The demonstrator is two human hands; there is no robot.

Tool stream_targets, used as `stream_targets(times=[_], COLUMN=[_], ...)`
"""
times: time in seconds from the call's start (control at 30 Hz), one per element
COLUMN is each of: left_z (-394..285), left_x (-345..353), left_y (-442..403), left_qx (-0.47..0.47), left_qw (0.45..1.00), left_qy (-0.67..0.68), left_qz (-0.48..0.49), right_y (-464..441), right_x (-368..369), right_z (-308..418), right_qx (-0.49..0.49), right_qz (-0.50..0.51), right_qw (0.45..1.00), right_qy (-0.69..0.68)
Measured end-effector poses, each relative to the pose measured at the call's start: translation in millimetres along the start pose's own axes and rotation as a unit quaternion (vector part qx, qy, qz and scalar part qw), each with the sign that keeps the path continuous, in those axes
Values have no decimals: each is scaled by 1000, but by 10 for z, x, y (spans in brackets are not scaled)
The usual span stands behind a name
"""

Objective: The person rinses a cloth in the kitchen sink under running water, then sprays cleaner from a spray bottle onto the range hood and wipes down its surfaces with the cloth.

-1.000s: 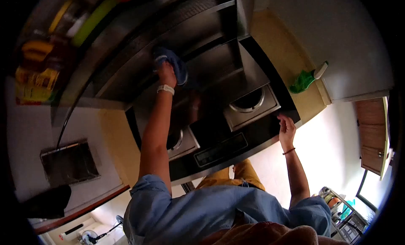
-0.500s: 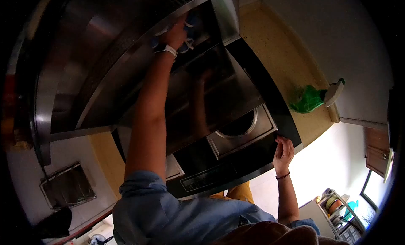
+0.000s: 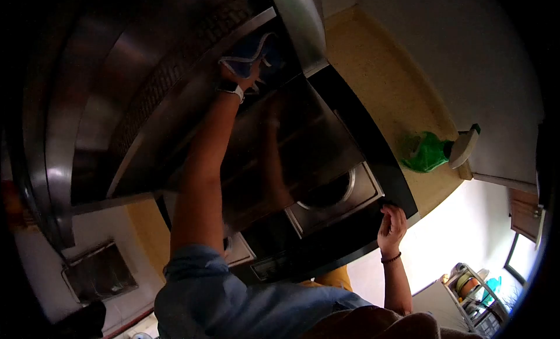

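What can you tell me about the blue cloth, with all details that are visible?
The blue cloth looks like soft fabric, dark blue with a pale, narrow trim running in a wavy line. It is bunched and folded, not spread flat. The left hand holds it, and part of the cloth covers the fingers. It sits just inside the metal edge of the range hood, against a dark background. Whether it is wet or dirty cannot be told.

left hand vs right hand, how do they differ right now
The left hand holds a blue cloth; the right hand, near the stove, shows nothing held. The cloth partly hides the left hand, while the right hand is in plain view, loosely curled. The left hand has a watch behind it; the right hand, a dark bracelet. Both are ungloved.
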State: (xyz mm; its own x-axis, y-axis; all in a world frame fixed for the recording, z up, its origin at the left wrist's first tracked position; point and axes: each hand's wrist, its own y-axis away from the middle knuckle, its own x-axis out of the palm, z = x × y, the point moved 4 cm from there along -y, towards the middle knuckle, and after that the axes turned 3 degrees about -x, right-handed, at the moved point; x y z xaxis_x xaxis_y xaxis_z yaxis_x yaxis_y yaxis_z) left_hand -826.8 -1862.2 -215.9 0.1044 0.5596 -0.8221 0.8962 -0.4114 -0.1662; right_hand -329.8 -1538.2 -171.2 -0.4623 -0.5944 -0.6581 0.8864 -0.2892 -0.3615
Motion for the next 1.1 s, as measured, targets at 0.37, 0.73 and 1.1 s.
stream_targets(times=[0.37, 0.73, 1.1], left_z=[-1169, -1123, -1320], left_x=[46, -272, -50], left_y=[-56, 415, 112], left_qx=[229, 271, 222], left_qw=[908, 863, 893], left_qy=[-346, -420, -378], left_qz=[50, 67, 103], right_y=[18, 37, 21], right_x=[34, 5, 15], right_z=[-44, -43, -4], right_qx=[19, 4, 18], right_qz=[17, 7, 31], right_qw=[1000, 1000, 996], right_qy=[13, 20, 76])
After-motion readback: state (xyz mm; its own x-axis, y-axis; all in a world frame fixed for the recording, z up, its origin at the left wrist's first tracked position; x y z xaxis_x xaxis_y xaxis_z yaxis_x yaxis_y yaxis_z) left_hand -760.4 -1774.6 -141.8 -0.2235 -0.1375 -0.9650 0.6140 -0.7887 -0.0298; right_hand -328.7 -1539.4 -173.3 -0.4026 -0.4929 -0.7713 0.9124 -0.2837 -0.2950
